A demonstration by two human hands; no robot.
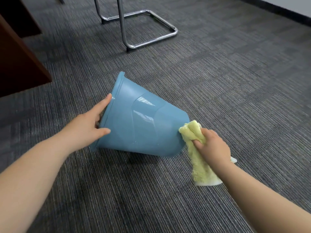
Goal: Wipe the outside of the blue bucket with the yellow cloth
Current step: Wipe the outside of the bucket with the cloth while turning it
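Underfoot, from near edge to far wall: dark grey ribbed carpet (218, 81). At far right, a black skirting strip (277, 11) under pale wall. At far left, a dark brown wooden desk panel (20, 61), standing on the carpet. Far centre, a chrome tubular chair frame (154, 39), with its sled base flat on the carpet, well apart from everything nearer.

At centre, tipped onto its side: a smooth blue plastic bucket (143, 125), tapered, glossy with two highlights on the upper wall. Long axis left to right, slanting slightly nearer toward the right. Wide rimmed mouth to the left and turned away; narrow base to the right. Inside hidden, so contents cannot be told. Near underside low over the carpet with a shadow beneath; contact there cannot be told.

Reaching in from near left on a bare forearm: the left hand (87, 126), clamped on the bucket's rim, with thumb laid on the outer wall, forefinger along the rim edge and remaining fingers out of sight beyond the rim.

From near right: the right hand (213, 147), fingers curled tight round a bunched fluffy yellow cloth (198, 158). Folded wad of that cloth pressed against the bucket's base edge; loose tail trailing down toward the near carpet, white backing showing at its end.
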